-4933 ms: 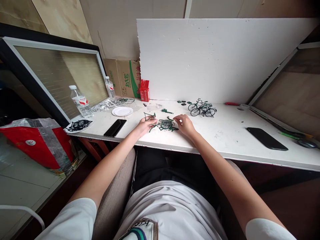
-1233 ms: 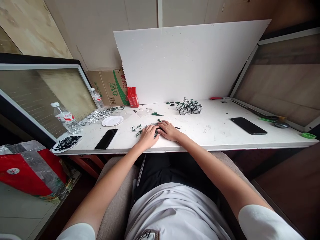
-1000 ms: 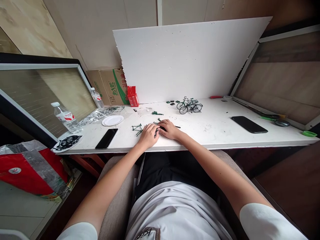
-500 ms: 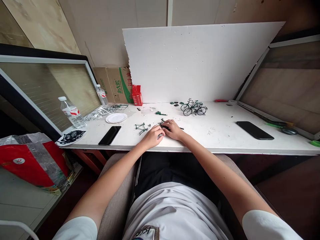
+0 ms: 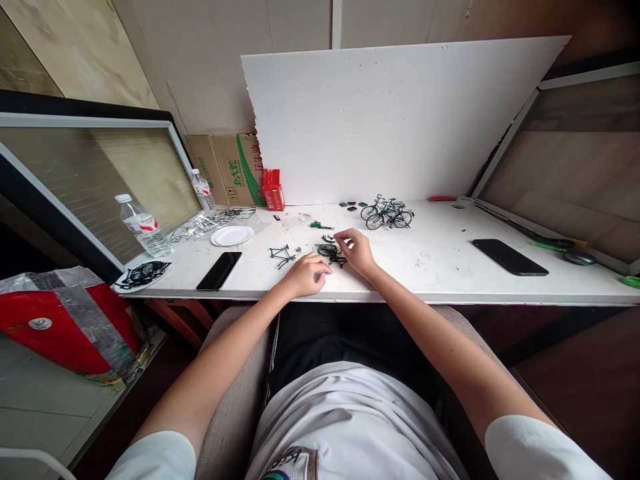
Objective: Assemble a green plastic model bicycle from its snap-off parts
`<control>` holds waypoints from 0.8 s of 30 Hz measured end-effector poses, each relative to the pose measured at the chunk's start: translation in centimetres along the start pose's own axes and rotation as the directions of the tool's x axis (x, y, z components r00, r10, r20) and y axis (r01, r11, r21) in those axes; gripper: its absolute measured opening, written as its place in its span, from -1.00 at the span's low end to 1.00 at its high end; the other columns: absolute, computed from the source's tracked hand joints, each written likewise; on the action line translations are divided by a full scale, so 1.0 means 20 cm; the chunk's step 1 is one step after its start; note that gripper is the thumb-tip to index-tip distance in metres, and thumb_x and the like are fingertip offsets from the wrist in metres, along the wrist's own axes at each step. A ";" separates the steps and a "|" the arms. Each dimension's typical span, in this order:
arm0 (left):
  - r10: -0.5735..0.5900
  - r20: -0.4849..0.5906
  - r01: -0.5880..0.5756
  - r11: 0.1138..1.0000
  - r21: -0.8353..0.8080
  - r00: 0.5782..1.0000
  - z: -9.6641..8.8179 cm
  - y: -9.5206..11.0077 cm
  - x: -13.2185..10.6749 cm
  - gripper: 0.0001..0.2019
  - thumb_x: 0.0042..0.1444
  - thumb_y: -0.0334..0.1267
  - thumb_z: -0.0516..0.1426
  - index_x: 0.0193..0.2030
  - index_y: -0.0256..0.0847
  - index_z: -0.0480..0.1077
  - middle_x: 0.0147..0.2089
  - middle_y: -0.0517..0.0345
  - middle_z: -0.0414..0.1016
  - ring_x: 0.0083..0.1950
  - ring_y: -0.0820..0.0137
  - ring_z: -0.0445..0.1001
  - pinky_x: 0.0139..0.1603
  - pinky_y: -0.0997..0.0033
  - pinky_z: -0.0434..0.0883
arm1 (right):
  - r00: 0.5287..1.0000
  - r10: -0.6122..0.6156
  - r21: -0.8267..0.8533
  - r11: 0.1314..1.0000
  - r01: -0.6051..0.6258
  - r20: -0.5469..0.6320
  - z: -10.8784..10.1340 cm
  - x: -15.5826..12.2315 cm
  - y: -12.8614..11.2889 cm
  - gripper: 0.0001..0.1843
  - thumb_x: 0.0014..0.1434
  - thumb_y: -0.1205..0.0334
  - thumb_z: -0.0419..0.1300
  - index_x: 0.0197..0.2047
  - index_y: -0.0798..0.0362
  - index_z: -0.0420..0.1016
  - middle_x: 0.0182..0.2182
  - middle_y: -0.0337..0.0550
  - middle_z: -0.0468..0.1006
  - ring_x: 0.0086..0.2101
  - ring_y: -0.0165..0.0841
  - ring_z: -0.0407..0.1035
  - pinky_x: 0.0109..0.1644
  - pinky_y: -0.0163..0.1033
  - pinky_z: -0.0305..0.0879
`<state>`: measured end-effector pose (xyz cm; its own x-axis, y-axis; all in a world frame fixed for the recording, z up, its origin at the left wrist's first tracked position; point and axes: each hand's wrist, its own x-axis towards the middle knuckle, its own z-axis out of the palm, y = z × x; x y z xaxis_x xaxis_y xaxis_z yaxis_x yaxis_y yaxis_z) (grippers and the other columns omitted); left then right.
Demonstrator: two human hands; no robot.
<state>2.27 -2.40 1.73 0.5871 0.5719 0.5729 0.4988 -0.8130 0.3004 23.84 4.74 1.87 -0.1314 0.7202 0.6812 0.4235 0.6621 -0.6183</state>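
Note:
A small dark green wheel part of a model bicycle lies on the white table near its front edge. My right hand sits just right of it, with fingers pinched together at the part's upper edge. My left hand rests on the table just below and left of the part. Its fingers are curled, and what they hold, if anything, is hidden. A loose green bicycle frame lies to the left of both hands. Another small green piece lies behind them.
Two finished green model bicycles stand before a white foam board. Black phones lie left and right. At the left are a white plate, water bottles, a red carton, a cardboard box and black parts.
Both hands covered the wheel part a second ago. My right hand has since shifted right and back, uncovering it, and my left hand has slid slightly toward the table edge.

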 end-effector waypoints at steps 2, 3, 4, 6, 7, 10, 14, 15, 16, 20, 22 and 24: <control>0.008 0.019 -0.009 0.999 0.037 1.000 0.01 0.00 0.00 -0.70 0.13 -0.47 0.17 -0.12 -0.12 0.67 -0.07 0.01 0.65 0.07 0.13 0.53 0.16 0.06 0.51 | 0.998 0.040 0.019 0.999 -0.039 -0.045 0.00 0.00 0.00 -0.70 0.37 0.00 0.17 -0.09 0.02 0.62 -0.09 0.02 0.69 -0.15 -0.15 0.55 -0.10 -0.02 0.54; 0.005 0.021 -0.006 0.998 0.057 1.000 0.01 0.00 0.00 -0.72 0.14 -0.46 0.17 -0.13 -0.11 0.67 -0.08 0.02 0.65 0.07 0.13 0.54 0.17 0.05 0.51 | 0.997 0.053 0.031 0.998 -0.051 -0.057 0.00 0.01 0.01 -0.69 0.36 -0.02 0.18 -0.09 0.02 0.61 -0.09 0.01 0.69 -0.17 -0.17 0.55 -0.11 -0.04 0.53; -0.001 0.015 0.000 0.997 0.077 1.000 0.01 0.01 0.00 -0.74 0.16 -0.44 0.17 -0.14 -0.11 0.67 -0.09 0.02 0.66 0.07 0.13 0.54 0.17 0.04 0.51 | 0.996 0.061 0.045 0.997 -0.058 -0.065 0.00 0.01 0.01 -0.69 0.35 -0.04 0.20 -0.10 0.02 0.60 -0.10 0.00 0.69 -0.19 -0.18 0.55 -0.13 -0.05 0.53; -0.022 -0.010 0.023 0.994 0.109 1.000 0.02 0.01 0.00 -0.78 0.22 -0.40 0.17 -0.14 -0.14 0.66 -0.08 0.01 0.67 0.07 0.13 0.54 0.17 0.04 0.51 | 0.995 0.069 0.073 0.995 -0.064 -0.073 0.00 0.01 0.00 -0.68 0.34 -0.06 0.21 -0.11 0.02 0.59 -0.12 -0.01 0.69 -0.22 -0.21 0.54 -0.15 -0.09 0.51; -0.037 -0.025 0.040 0.992 0.121 0.999 0.02 0.01 0.00 -0.79 0.25 -0.38 0.16 -0.13 -0.15 0.66 -0.07 0.00 0.67 0.07 0.13 0.54 0.17 0.04 0.51 | 0.994 0.074 0.085 0.994 -0.067 -0.076 0.00 0.01 0.00 -0.68 0.34 -0.07 0.22 -0.12 0.02 0.58 -0.12 -0.01 0.69 -0.22 -0.22 0.54 -0.16 -0.10 0.50; -0.085 -0.055 0.092 0.986 0.141 0.995 0.02 0.00 0.00 -0.81 0.28 -0.37 0.15 -0.13 -0.18 0.63 -0.06 -0.02 0.66 0.06 0.12 0.54 0.19 0.02 0.50 | 0.991 0.096 0.115 0.990 -0.085 -0.096 -0.01 0.02 0.01 -0.68 0.33 -0.07 0.23 -0.13 0.02 0.58 -0.13 -0.01 0.69 -0.20 -0.22 0.54 -0.12 -0.10 0.50; -0.091 -0.114 0.102 0.990 0.092 0.989 0.03 -0.02 0.00 -0.84 0.26 -0.42 0.16 -0.13 -0.17 0.58 -0.06 -0.01 0.64 0.09 0.12 0.52 0.20 0.02 0.49 | 0.985 0.146 0.215 0.969 -0.124 -0.089 -0.01 0.03 0.03 -0.64 0.25 -0.11 0.32 -0.14 0.04 0.61 -0.15 0.02 0.70 -0.21 -0.19 0.56 -0.06 -0.05 0.51; -0.103 -0.149 0.114 0.991 0.069 0.983 0.03 -0.04 0.01 -0.83 0.25 -0.43 0.16 -0.11 -0.16 0.56 -0.06 -0.01 0.62 0.10 0.14 0.51 0.20 0.04 0.50 | 0.984 0.163 0.251 0.958 -0.141 -0.070 -0.01 0.03 0.03 -0.61 0.22 -0.12 0.34 -0.14 0.04 0.62 -0.15 0.03 0.70 -0.21 -0.18 0.57 -0.05 -0.04 0.52; -0.129 -0.196 0.139 0.989 0.039 0.972 0.03 -0.05 0.01 -0.82 0.25 -0.44 0.16 -0.09 -0.16 0.54 -0.06 -0.01 0.61 0.10 0.15 0.52 0.18 0.07 0.50 | 0.983 0.179 0.286 0.945 -0.159 -0.042 -0.01 0.03 0.04 -0.58 0.19 -0.15 0.37 -0.13 0.05 0.63 -0.16 0.03 0.71 -0.21 -0.17 0.58 -0.04 -0.03 0.53; -0.322 -0.382 0.299 0.947 -0.119 0.866 0.03 -0.10 0.01 -0.76 0.29 -0.33 0.21 0.09 -0.17 0.43 -0.01 -0.01 0.56 -0.09 0.30 0.53 -0.05 0.25 0.53 | 0.978 0.184 0.355 0.911 -0.208 0.103 0.00 0.02 0.02 -0.51 0.09 -0.21 0.45 -0.14 0.04 0.69 -0.13 0.03 0.73 -0.16 -0.11 0.62 0.01 -0.01 0.56; -0.357 -0.381 0.321 0.934 -0.157 0.853 0.02 -0.12 0.01 -0.71 0.34 -0.25 0.21 0.16 -0.17 0.41 0.04 -0.02 0.55 -0.17 0.36 0.51 -0.08 0.28 0.52 | 0.972 0.161 0.345 0.915 -0.212 0.170 0.00 0.01 0.00 -0.51 0.08 -0.22 0.47 -0.15 0.03 0.71 -0.14 0.02 0.74 -0.15 -0.10 0.63 0.02 -0.01 0.57; -0.336 -0.328 0.302 0.941 -0.151 0.883 0.01 -0.12 0.01 -0.73 0.39 -0.20 0.17 0.18 -0.17 0.44 0.06 -0.02 0.55 -0.19 0.37 0.50 -0.03 0.27 0.51 | 0.967 0.135 0.331 0.922 -0.203 0.216 0.01 0.00 -0.02 -0.52 0.08 -0.21 0.48 -0.16 0.03 0.72 -0.16 0.01 0.75 -0.17 -0.10 0.63 0.01 -0.02 0.58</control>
<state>1.31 -0.33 0.96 0.1417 0.7426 0.6546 0.5503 -0.6087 0.5715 23.54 4.43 2.06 -0.2634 0.8308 0.4903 0.1203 0.5326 -0.8378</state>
